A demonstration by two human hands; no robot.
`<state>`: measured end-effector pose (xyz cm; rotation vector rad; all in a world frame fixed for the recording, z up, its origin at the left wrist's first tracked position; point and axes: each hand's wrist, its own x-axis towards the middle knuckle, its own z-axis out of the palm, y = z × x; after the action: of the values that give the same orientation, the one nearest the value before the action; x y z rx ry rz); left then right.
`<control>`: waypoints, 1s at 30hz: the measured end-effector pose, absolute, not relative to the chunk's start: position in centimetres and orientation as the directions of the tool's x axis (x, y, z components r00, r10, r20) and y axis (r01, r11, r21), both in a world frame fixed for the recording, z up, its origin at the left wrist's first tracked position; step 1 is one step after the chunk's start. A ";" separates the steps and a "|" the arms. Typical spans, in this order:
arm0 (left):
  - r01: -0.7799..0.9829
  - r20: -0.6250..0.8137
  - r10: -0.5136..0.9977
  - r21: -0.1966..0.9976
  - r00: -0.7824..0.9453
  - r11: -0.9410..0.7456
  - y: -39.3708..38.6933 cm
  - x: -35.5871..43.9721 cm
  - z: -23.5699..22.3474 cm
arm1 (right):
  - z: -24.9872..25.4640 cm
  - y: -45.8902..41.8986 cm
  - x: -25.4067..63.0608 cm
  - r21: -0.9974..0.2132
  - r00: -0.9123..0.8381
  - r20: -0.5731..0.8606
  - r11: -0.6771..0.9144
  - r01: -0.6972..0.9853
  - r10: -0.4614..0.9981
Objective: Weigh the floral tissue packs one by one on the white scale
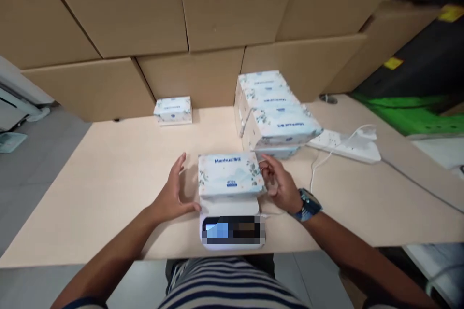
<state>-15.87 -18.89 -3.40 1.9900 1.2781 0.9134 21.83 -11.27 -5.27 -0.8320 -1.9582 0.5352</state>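
A pack of tissues (228, 174) with a pale floral print and the word "Manhua" lies flat on a white digital scale (232, 206), whose display is partly blurred out. My left hand (176, 195) is open at the pack's left, thumb and fingers spread, with a gap between palm and pack. On the other side my right hand (282, 183), with a watch on its wrist, has its fingers loosely bent and apart close to the pack's right end. Whether those fingertips touch the pack I cannot tell. Neither hand holds anything.
Several more tissue packs (279, 106) are stacked behind my right hand, and a single pack (173, 110) sits at the back left. A white power strip (348, 147) with cables lies on the right. Cardboard boxes (195, 77) wall off the table's (119, 169) rear edge.
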 end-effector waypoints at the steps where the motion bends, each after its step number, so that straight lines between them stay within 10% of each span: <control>1: 0.520 0.216 0.932 0.782 0.293 -0.344 -19.0 -16.0 -3.4 | -5.6 -11.2 21.5 -0.654 -0.360 0.583 0.683 0.325 0.729; 17: 0.491 0.111 0.943 0.831 0.314 -0.262 -19.8 -16.0 -3.8 | -7.0 -12.1 20.2 -0.843 -0.469 0.440 0.533 0.078 0.766; 30: -0.049 0.170 0.909 0.985 0.380 -0.163 -23.3 -8.3 -2.4 | -5.5 -16.0 19.6 -0.952 -0.182 0.272 0.292 0.095 0.945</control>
<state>-8.25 -23.28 -2.44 1.4803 0.8162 1.0370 19.56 -16.04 -5.46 -0.9921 -1.5429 1.0491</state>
